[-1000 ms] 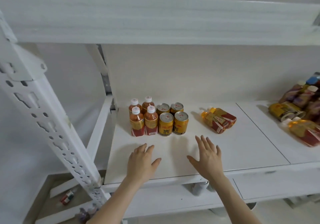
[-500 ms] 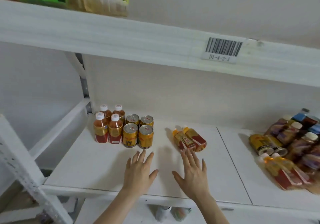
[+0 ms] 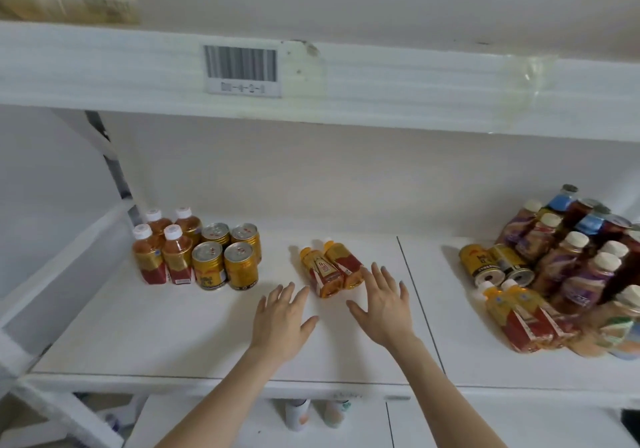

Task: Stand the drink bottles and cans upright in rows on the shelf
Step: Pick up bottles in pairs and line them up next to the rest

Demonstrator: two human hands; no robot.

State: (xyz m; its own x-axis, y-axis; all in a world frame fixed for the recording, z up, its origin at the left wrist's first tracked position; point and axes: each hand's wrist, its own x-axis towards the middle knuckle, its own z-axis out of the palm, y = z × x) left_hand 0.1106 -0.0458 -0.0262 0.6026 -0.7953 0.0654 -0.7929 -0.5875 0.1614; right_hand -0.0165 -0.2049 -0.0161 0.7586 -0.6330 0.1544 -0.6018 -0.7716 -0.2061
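Head view looks down onto a smooth white shelf [image 3: 173,337] made of flat panels with a thin dark seam running front to back. Both hands hover palm-down over it, fingers spread wide and holding nothing: the left hand [image 3: 282,323] sits just in front of two yellow-capped bottles [image 3: 330,269] that lie on their sides, pressed together, caps pointing toward the back wall; the right hand [image 3: 384,305] has its fingertips at the base of the right-hand one, though contact cannot be told. These two are clear plastic with amber liquid and glossy red-and-gold labels. At the back left, four white-capped bottles [image 3: 162,252] with the same kind of label stand upright in a tight two-by-two block, and touching them on the right, four gold cans [image 3: 227,257] stand in another two-by-two block, their round metal lids and pull tabs showing. On the right panel a loose heap of bottles [image 3: 571,260] lies tilted and stacked, with cream and blue caps and purple or dark wrappers; two gold cans on their sides [image 3: 495,266] lie at its left edge, ends facing forward. Above, the edge of the upper shelf carries a barcode label [image 3: 242,70], blurred.
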